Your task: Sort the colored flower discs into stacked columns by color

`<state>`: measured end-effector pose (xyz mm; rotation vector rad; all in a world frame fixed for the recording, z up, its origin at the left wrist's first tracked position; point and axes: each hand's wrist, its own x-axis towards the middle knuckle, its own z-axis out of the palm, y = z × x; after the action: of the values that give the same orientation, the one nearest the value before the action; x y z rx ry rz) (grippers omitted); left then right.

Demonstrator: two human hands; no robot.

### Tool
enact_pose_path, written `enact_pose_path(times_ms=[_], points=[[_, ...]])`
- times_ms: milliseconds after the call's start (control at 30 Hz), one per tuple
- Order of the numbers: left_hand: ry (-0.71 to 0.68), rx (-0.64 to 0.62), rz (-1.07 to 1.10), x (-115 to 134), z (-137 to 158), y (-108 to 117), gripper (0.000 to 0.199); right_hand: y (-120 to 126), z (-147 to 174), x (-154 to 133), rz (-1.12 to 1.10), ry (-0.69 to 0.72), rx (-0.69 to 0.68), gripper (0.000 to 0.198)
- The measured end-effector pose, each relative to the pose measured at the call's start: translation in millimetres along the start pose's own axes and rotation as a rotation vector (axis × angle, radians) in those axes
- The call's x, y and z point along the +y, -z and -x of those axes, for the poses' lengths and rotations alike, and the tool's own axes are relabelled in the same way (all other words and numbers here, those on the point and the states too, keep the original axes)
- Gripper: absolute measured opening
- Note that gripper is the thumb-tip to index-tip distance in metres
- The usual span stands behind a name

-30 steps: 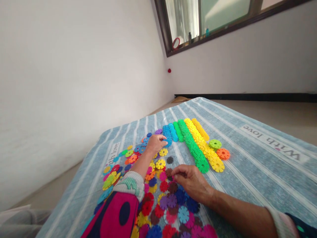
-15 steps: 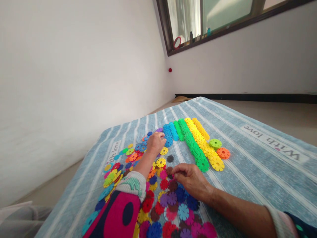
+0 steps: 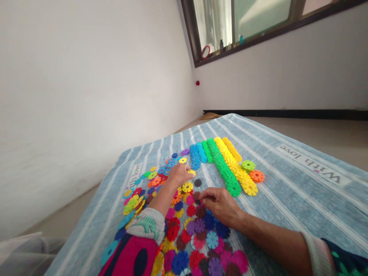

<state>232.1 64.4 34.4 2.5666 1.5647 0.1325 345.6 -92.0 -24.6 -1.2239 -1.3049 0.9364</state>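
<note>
I count two bare hands, one left hand [image 3: 178, 175] and one right hand [image 3: 220, 204]. There are six overlapped rows of discs: two blue rows [image 3: 195, 156], two green rows [image 3: 222, 165], one long yellow row [image 3: 234, 165], one short orange-yellow row [image 3: 232, 149]. Past them lie one lime disc [image 3: 245, 166] and one orange disc [image 3: 253, 177]. The loose discs [image 3: 198, 225] crowd too thickly to number. One red-rimmed mirror [image 3: 205, 52] stands at one window [image 3: 261, 17].

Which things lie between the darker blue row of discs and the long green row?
The head view shows a light blue row, then a short green row, both shorter than the long green row.
</note>
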Motion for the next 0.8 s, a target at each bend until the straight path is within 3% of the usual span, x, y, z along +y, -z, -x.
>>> enact_pose_path(times_ms=[233, 400, 500, 600, 700, 800], points=[[0.013, 0.013, 0.059, -5.5, -2.5, 0.3, 0.013, -1.3, -0.4, -1.9, 0.065, 0.045, 0.027, 0.023], [-0.02, 0.02, 0.141, 0.9, 6.8, 15.9, 0.016, -2.3, 1.6, -4.1, 0.192, 0.094, 0.041, 0.025], [-0.135, 0.03, 0.272, 27.2, 17.0, 26.8, 0.02, -1.9, 3.8, -7.8, 0.334, 0.174, -0.009, 0.026], [-0.268, -0.037, 0.397, 68.4, 28.5, 30.1, 0.02, -1.5, 6.2, -10.1, 0.504, 0.3, -0.078, 0.025], [-0.409, -0.109, 0.422, 111.1, 36.4, 23.5, 0.018, -2.4, 7.2, -8.6, 0.586, 0.376, -0.105, 0.023], [-0.515, -0.187, 0.351, 143.0, 37.7, 11.2, 0.019, -6.4, 5.7, -1.7, 0.603, 0.361, -0.101, 0.023]])
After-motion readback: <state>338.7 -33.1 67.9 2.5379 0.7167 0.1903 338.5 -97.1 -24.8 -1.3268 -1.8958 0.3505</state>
